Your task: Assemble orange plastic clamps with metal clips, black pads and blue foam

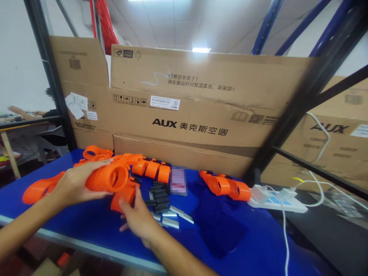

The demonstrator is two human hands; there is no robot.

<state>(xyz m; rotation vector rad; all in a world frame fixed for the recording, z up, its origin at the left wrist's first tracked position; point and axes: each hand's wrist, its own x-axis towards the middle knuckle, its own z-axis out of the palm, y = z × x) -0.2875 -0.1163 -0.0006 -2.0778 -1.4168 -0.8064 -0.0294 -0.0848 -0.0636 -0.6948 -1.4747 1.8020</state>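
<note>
My left hand (76,184) is wrapped round an orange cylindrical plastic part (110,178) with a round open end facing me. Just to its right, my right hand (140,218) grips another orange plastic piece (125,197), thumb on its near side. Both are held above the blue tabletop (94,230). Behind and left of my hands lie more orange ring-shaped parts (43,188). Black rectangular pieces (159,197) and silver metal strips (171,222) lie to the right of my right hand. My palms and fingers hide parts of both held pieces.
A row of orange rings (153,171) and a pair of orange parts (225,187) stand by a cardboard wall (195,111). Dark blue fabric-like pieces (221,222) lie at right. A white power strip (280,199) with cables sits at the right edge. Another person's hand (18,111) shows far left.
</note>
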